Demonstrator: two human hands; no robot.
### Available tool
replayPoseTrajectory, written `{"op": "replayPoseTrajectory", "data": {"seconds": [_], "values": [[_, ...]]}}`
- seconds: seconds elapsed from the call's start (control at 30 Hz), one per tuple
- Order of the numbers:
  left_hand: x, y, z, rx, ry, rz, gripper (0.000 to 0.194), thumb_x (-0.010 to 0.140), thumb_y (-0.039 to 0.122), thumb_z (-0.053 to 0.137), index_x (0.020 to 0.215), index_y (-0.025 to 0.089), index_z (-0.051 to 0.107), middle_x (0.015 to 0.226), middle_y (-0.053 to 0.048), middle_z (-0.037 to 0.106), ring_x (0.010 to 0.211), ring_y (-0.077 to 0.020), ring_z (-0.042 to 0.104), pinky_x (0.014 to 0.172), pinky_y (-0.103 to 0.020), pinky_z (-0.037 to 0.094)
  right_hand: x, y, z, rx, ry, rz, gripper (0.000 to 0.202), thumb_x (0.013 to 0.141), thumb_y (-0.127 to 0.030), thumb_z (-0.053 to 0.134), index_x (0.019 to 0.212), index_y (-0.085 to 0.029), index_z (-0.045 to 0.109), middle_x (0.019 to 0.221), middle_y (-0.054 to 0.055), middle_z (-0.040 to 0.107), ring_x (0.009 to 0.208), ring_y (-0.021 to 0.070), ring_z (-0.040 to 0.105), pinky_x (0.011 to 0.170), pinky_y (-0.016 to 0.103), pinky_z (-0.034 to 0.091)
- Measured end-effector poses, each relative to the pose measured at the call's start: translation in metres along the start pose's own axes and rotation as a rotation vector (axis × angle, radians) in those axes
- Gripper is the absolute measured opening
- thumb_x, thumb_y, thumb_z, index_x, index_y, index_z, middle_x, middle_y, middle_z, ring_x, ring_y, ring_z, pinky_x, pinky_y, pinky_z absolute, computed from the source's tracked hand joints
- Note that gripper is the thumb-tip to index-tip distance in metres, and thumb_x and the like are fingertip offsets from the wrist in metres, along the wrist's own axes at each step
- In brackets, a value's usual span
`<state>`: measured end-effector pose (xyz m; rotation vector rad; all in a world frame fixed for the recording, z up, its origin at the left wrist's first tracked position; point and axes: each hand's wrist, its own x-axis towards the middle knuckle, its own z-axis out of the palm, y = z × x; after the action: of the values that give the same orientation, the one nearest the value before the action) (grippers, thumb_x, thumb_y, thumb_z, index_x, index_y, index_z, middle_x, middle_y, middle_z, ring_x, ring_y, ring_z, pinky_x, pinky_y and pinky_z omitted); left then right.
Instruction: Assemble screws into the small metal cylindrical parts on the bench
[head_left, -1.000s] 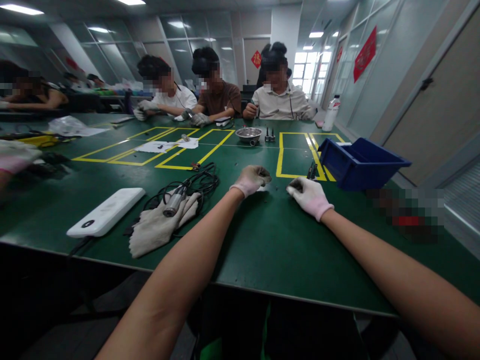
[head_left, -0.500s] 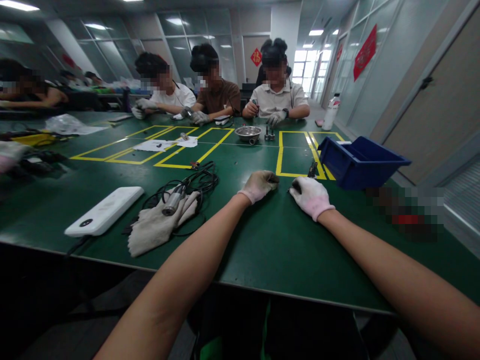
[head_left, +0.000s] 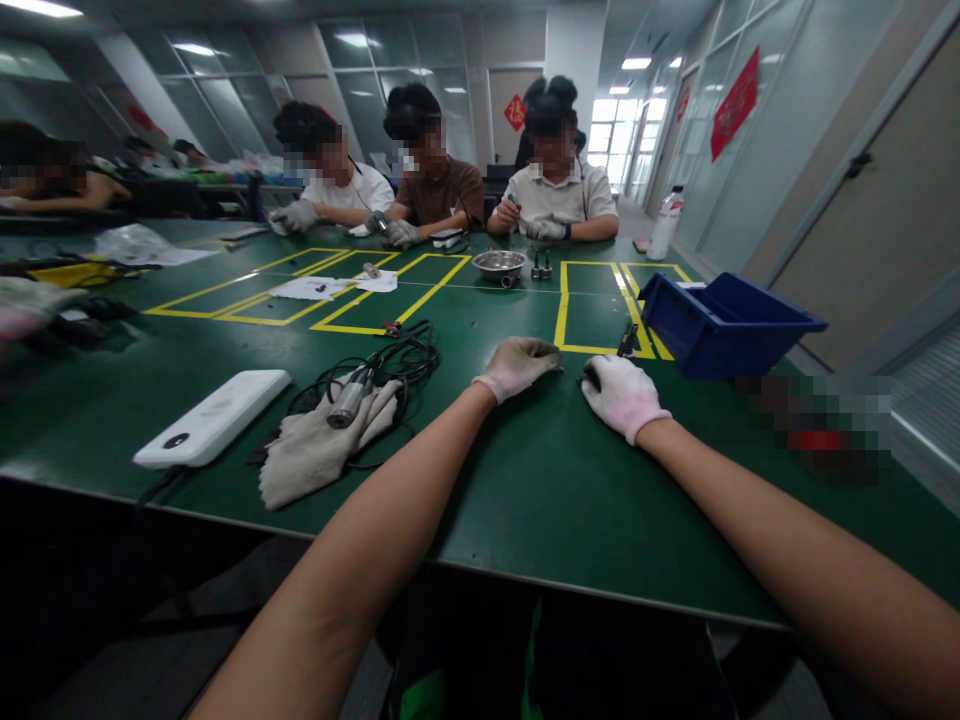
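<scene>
My left hand point(head_left: 520, 368), in a pale glove with a soiled grey finger side, is closed in a pinch just above the green table point(head_left: 517, 500). At its fingertips shows a small shiny metal piece point(head_left: 560, 371), too small to name. Across a short gap, my right hand point(head_left: 621, 396), in a white glove with a pink cuff, has its fingers curled together. Its palm side is dark, and whatever those fingers hold is hidden. Just beyond it a small dark metal fixture point(head_left: 627, 340) stands by the yellow tape.
A blue bin point(head_left: 739, 335) stands to the right. On the left lie a white power bank point(head_left: 214, 420) and a grey cloth point(head_left: 311, 460) with a cylindrical metal tool point(head_left: 349, 402) and cables. Farther back are a steel bowl point(head_left: 499, 263) and gloved co-workers across the table.
My left hand has shifted slightly, and a small shiny piece now shows at its fingertips. My right hand is nearly still. The co-worker opposite has moved a gloved hand slightly to the left.
</scene>
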<state>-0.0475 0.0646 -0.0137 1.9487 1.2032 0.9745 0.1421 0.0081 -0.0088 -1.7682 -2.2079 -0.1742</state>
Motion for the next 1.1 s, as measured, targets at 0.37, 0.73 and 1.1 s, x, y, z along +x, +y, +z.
{"op": "replayPoseTrajectory", "data": {"seconds": [0.37, 0.73, 1.1], "values": [[-0.004, -0.009, -0.060, 0.466, -0.448, -0.044, 0.089, 0.061, 0.058, 0.067, 0.137, 0.022, 0.041, 0.144, -0.009, 0.036, 0.132, -0.0319, 0.032, 0.108, -0.039, 0.025, -0.008, -0.013, -0.014, -0.075, 0.048, -0.161, 0.029, 0.089, -0.029, 0.039, 0.106, -0.018, 0.061, 0.108, 0.012, 0.054, 0.091, 0.0237, 0.054, 0.076, 0.034, 0.043], [-0.007, -0.009, -0.028, 0.682, -0.389, 0.019, 0.085, 0.072, 0.070, 0.047, 0.142, 0.024, 0.032, 0.151, -0.011, 0.020, 0.137, -0.0375, 0.016, 0.109, -0.049, 0.015, -0.004, -0.004, -0.001, -0.018, -0.020, -0.216, 0.037, 0.087, -0.026, 0.042, 0.120, -0.025, 0.058, 0.124, 0.010, 0.051, 0.106, 0.0273, 0.049, 0.086, 0.039, 0.041], [-0.005, -0.017, -0.043, 0.558, 0.016, 0.016, 0.048, 0.089, 0.042, 0.039, 0.131, 0.020, 0.049, 0.132, -0.004, 0.053, 0.122, -0.0184, 0.048, 0.101, -0.026, 0.036, -0.008, -0.010, -0.004, -0.044, -0.055, -0.063, 0.035, 0.091, -0.034, 0.035, 0.114, -0.024, 0.059, 0.105, 0.010, 0.052, 0.084, 0.0201, 0.057, 0.074, 0.031, 0.044]]}}
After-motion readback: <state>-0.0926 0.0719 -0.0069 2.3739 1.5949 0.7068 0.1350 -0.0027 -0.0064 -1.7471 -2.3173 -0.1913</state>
